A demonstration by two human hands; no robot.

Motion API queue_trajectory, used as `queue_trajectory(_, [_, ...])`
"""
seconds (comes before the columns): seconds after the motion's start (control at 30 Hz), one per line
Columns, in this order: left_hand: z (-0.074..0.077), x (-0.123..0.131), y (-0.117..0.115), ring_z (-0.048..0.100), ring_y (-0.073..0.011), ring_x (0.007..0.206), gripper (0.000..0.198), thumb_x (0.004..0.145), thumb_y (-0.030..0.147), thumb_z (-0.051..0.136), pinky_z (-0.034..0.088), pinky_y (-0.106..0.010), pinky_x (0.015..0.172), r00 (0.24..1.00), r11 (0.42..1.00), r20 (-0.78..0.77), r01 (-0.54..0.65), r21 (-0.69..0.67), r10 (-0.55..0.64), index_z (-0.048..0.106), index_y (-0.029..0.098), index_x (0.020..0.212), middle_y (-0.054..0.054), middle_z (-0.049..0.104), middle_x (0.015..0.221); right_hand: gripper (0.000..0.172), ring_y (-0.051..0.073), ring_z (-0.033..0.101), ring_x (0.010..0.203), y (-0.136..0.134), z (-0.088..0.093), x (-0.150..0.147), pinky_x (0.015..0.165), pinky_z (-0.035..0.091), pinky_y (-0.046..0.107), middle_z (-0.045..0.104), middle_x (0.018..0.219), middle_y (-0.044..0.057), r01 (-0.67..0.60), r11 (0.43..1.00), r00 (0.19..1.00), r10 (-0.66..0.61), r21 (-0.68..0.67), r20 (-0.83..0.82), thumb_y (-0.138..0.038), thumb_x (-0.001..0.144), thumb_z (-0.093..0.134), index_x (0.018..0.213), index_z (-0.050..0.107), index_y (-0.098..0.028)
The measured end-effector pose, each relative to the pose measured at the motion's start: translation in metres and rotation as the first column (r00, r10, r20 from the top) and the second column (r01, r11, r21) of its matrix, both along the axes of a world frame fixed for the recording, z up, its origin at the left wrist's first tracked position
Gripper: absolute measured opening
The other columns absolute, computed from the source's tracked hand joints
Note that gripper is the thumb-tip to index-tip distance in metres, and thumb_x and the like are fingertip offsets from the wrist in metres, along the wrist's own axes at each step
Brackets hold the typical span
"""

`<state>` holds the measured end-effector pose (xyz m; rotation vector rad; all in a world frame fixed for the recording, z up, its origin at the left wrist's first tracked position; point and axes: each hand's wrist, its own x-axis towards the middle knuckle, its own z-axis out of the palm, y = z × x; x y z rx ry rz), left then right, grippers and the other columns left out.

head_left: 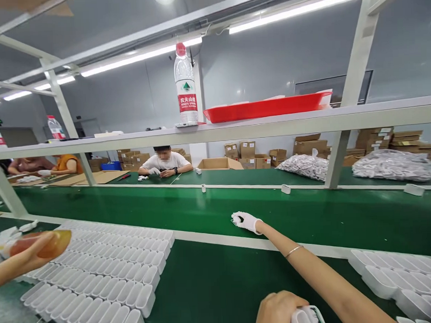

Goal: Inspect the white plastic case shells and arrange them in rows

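My right hand (pixel 245 222) wears a white glove and reaches across the green conveyor belt (pixel 309 214). Its fingers are curled on a small white part (pixel 234 220), partly hidden by the glove. A thin bangle circles the bare wrist. At the bottom edge, my bare left hand (pixel 279 311) grips a white plastic item with a green edge (pixel 306 318), and the frame cuts off most of that item. White moulded trays (pixel 99 278) lie stacked in rows to the left of my hands.
From the left edge, another person's hand (pixel 29 250) holds an amber translucent object (pixel 41 245). More white trays (pixel 392 278) lie at right. Beyond the belt, a seated co-worker (pixel 165 163) works near bags of white parts (pixel 394 165). An overhead shelf (pixel 271 124) carries a water bottle (pixel 185 85) and a red tray (pixel 266 108).
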<state>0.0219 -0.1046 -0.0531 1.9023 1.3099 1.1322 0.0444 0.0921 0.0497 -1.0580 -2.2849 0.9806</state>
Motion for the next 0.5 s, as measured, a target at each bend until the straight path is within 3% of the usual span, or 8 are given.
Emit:
queue_trajectory(0.13, [0.022, -0.004, -0.012, 0.074, -0.0271, 0.082, 0.054, 0.05, 0.024, 0.096, 0.058, -0.035, 0.077, 0.998, 0.994, 0.064, -0.025, 0.108, 0.018, 0.073, 0.025, 0.1, -0.004, 0.078, 0.096, 0.031, 0.021, 0.066, 0.102, -0.011, -0.004, 0.014, 0.087, 0.058, 0.041, 0.064, 0.12, 0.009, -0.004, 0.999, 0.99, -0.003, -0.051, -0.143, -0.034, 0.099, 0.061, 0.124, 0.061, -0.016])
queue_trajectory(0.27, [0.045, -0.013, -0.023, 0.073, -0.0245, 0.091, 0.042, 0.065, 0.013, 0.082, 0.058, -0.034, 0.085, 0.99, 0.994, 0.142, -0.024, 0.105, 0.009, 0.07, 0.022, 0.104, -0.006, 0.076, 0.104, 0.044, 0.02, 0.067, 0.097, -0.039, 0.001, 0.057, 0.081, 0.06, 0.037, 0.067, 0.113, 0.01, -0.056, 0.994, 0.972, 0.032, -0.094, -0.233, -0.034, 0.09, 0.072, 0.126, 0.058, -0.013])
queue_trajectory(0.37, [0.05, -0.017, -0.024, 0.073, -0.0235, 0.091, 0.036, 0.071, 0.015, 0.076, 0.058, -0.035, 0.086, 0.987, 0.998, 0.163, -0.007, 0.065, -0.003, 0.069, 0.021, 0.106, -0.006, 0.076, 0.104, 0.059, 0.019, 0.067, 0.094, -0.072, 0.017, 0.091, 0.083, 0.059, 0.035, 0.069, 0.108, 0.01, -0.118, 0.986, 0.964, 0.084, -0.119, -0.254, -0.033, 0.078, 0.082, 0.129, 0.058, -0.013])
queue_trajectory(0.5, [0.055, -0.017, -0.025, 0.073, -0.0233, 0.091, 0.031, 0.077, 0.025, 0.074, 0.059, -0.037, 0.087, 0.988, 0.999, 0.152, 0.021, 0.03, -0.025, 0.069, 0.022, 0.107, -0.005, 0.076, 0.102, 0.058, 0.013, 0.065, 0.078, -0.108, 0.049, 0.111, 0.073, 0.057, 0.027, 0.07, 0.104, 0.004, -0.116, 0.986, 0.973, 0.088, -0.123, -0.215, -0.03, 0.075, 0.083, 0.129, 0.064, -0.02])
